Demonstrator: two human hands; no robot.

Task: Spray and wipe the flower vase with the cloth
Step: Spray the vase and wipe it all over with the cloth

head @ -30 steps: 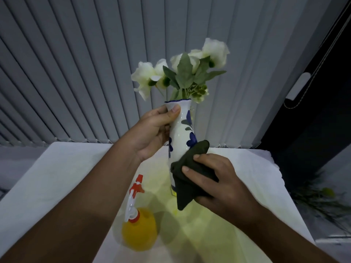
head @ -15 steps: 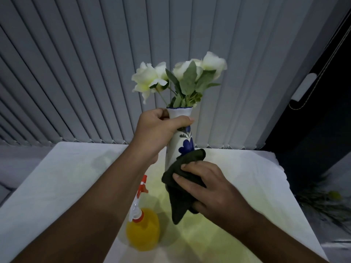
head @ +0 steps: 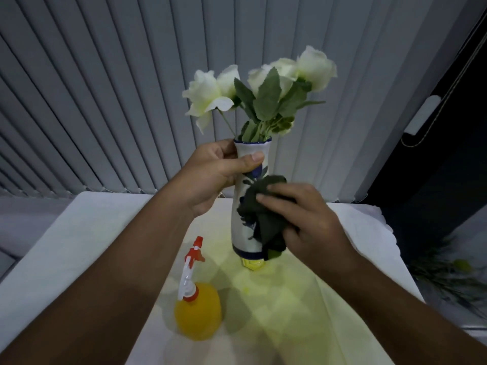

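A tall white vase [head: 240,227] with blue flower patterns and a blue rim holds white flowers [head: 263,83] with green leaves. It stands upright over the middle of the white table [head: 79,246]. My left hand [head: 216,172] grips the vase's neck just under the rim. My right hand [head: 303,222] presses a dark green cloth [head: 263,217] against the vase's right side, from mid-body down to the base. The cloth hides part of the vase's front. A yellow spray bottle [head: 197,312] with a white and red trigger head stands on the table, near and left of the vase.
Grey vertical blinds [head: 105,101] hang right behind the table. A dark gap and a blind cord [head: 432,111] are at the right. Green stems [head: 453,275] lie on the floor beyond the table's right edge. A small yellow object [head: 253,264] shows under the vase's base.
My left hand has closed fully around the vase's neck. My right hand has slid the cloth over the vase body, and the vase has turned a little.
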